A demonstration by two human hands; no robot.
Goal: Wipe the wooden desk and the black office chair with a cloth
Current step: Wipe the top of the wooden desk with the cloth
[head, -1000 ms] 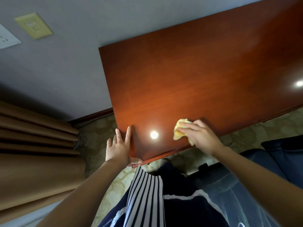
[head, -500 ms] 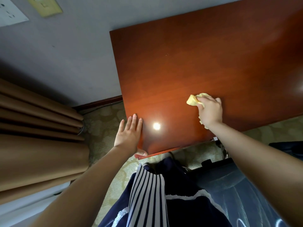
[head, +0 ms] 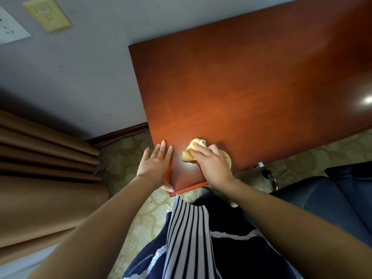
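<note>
The reddish-brown wooden desk [head: 251,93] fills the upper right of the head view, its top bare and glossy. My right hand [head: 213,164] presses a crumpled yellow cloth [head: 196,147] onto the desk near its front left corner, fingers laid over it and holding it. My left hand [head: 156,165] rests flat with straight fingers on the desk's left edge, thumb hooked under the corner. The black office chair [head: 326,198] shows at the lower right, partly hidden behind my right arm.
A grey wall with a yellowish switch plate [head: 48,14] and a white socket [head: 10,30] runs behind the desk. Brown curtains [head: 40,164] hang at the left. Patterned carpet [head: 124,158] lies between curtain and desk.
My right hand has drawn the cloth back toward me and leftward, from the desk's middle to near the front left corner. My left hand stays on the desk's left edge.
</note>
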